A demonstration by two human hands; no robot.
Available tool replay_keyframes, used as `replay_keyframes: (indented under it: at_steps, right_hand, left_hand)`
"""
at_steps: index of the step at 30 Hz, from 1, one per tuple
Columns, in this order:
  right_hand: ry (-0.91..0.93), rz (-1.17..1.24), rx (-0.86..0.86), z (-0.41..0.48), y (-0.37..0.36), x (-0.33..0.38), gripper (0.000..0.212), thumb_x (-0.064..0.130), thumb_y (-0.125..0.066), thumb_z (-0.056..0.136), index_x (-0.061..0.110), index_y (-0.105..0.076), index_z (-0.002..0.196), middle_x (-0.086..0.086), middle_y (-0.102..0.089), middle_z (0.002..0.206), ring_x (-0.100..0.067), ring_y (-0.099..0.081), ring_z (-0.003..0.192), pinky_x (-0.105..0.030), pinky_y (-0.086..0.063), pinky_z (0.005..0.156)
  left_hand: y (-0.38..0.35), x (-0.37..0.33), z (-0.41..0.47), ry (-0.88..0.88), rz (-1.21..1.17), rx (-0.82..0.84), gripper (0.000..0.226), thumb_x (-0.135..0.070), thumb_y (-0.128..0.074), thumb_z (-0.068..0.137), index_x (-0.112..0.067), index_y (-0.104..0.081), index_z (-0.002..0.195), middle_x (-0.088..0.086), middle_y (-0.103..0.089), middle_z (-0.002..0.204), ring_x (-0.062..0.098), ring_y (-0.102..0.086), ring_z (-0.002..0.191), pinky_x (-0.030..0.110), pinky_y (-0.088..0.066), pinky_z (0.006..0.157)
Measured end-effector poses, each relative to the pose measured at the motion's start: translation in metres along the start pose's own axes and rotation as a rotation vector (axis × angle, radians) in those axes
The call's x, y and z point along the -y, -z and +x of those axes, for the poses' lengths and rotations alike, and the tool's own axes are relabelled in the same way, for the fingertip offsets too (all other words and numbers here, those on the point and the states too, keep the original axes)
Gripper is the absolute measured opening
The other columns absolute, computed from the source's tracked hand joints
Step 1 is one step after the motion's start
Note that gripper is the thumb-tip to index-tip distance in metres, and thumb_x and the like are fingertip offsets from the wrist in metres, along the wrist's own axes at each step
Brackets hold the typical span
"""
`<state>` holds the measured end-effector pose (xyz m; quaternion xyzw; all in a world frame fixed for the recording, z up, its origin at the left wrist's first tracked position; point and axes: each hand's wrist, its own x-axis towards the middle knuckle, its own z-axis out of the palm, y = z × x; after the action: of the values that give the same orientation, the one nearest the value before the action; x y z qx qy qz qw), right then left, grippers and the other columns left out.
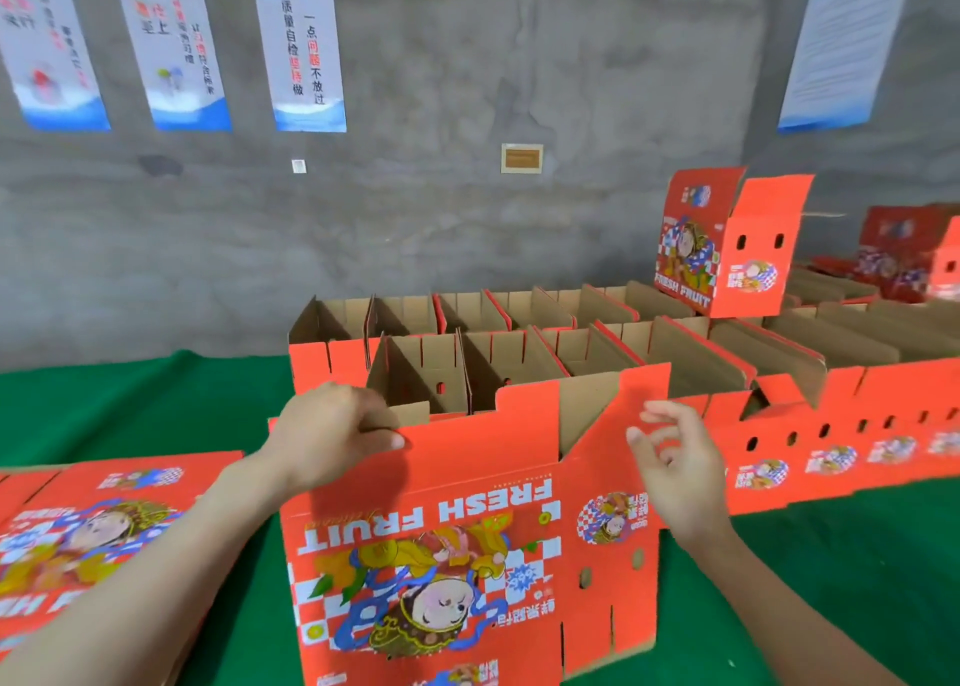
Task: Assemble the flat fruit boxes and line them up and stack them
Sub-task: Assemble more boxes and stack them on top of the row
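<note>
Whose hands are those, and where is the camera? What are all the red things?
There is no machine here, just a person. The camera sits on their head and looks down, so you see their own arms. The left hand grips the top edge of a red fruit box standing half opened, its picture upside down. The right hand is open beside a flap, holding nothing. Flat boxes lie at the left on the green surface. Behind stand rows of open boxes, with one more box on top.
</note>
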<state>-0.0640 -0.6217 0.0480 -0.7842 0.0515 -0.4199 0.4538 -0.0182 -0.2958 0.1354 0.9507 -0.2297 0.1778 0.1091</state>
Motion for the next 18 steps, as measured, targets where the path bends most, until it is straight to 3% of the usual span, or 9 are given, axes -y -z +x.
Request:
replay_keyframes:
  at_steps: [3,6,8,10,11,14,18]
  right_hand:
    - [0.078,-0.014,0.27,-0.002,-0.015,0.023,0.027,0.004,-0.066,0.085,0.01,-0.058,0.111,0.004,-0.063,0.095,-0.021,-0.06,0.075,-0.031,-0.048,0.074]
    - [-0.094,0.04,0.469,0.003,-0.03,0.037,0.025,0.009,-0.068,0.085,0.008,-0.056,0.108,-0.004,-0.063,0.089,-0.024,-0.062,0.069,-0.027,-0.048,0.063]
    - [-0.134,-0.035,0.606,0.002,-0.034,0.035,0.022,0.015,-0.069,0.085,0.008,-0.059,0.103,-0.001,-0.064,0.082,-0.014,-0.059,0.054,-0.017,-0.042,0.049]
    - [-0.078,-0.134,0.724,0.0,-0.034,0.033,0.016,0.023,-0.068,0.086,0.016,-0.062,0.099,0.008,-0.065,0.069,-0.009,-0.058,0.044,-0.014,-0.039,0.045]
    - [-0.05,-0.167,0.768,-0.001,-0.032,0.033,0.016,0.027,-0.067,0.087,0.02,-0.061,0.1,0.008,-0.067,0.073,-0.01,-0.061,0.044,-0.015,-0.041,0.045]
    - [-0.058,-0.196,0.841,0.002,-0.027,0.033,0.028,0.042,-0.06,0.089,0.019,-0.059,0.106,-0.006,-0.072,0.088,-0.013,-0.066,0.05,-0.023,-0.047,0.044]
    - [-0.033,-0.239,0.674,-0.008,-0.016,0.034,0.059,0.064,-0.044,0.084,0.007,-0.058,0.076,-0.006,-0.065,0.058,-0.012,-0.063,0.045,-0.028,-0.048,0.053]
  left_hand:
    - [0.0,-0.005,0.0,0.02,-0.006,-0.019,0.02,-0.049,-0.071,0.078,-0.029,-0.072,0.082,-0.013,-0.067,0.08,0.011,-0.059,0.081,0.027,-0.043,0.065]
    - [0.001,-0.014,-0.005,-0.003,0.03,-0.037,0.018,-0.048,-0.068,0.08,-0.031,-0.072,0.087,-0.013,-0.069,0.083,0.013,-0.061,0.085,0.027,-0.043,0.066]
    - [0.004,-0.017,-0.008,0.017,0.068,-0.009,0.021,-0.048,-0.065,0.083,-0.029,-0.07,0.09,-0.01,-0.069,0.086,0.016,-0.061,0.088,0.028,-0.046,0.069]
    - [0.01,-0.015,-0.008,0.042,0.053,0.084,0.026,-0.048,-0.058,0.088,-0.024,-0.067,0.082,-0.007,-0.063,0.075,0.017,-0.056,0.076,0.03,-0.046,0.067]
    - [0.014,-0.015,-0.007,0.052,0.017,0.131,0.033,-0.047,-0.054,0.091,-0.02,-0.062,0.073,-0.005,-0.055,0.065,0.016,-0.05,0.066,0.03,-0.043,0.062]
    - [0.025,-0.018,0.004,0.083,0.003,0.237,0.041,-0.035,-0.05,0.095,-0.014,-0.051,0.061,-0.002,-0.041,0.056,0.015,-0.039,0.055,0.029,-0.032,0.057]
    - [0.038,-0.015,0.02,0.137,-0.033,0.307,0.032,-0.021,-0.061,0.089,-0.002,-0.063,0.063,0.006,-0.053,0.061,0.019,-0.045,0.06,0.026,-0.034,0.058]
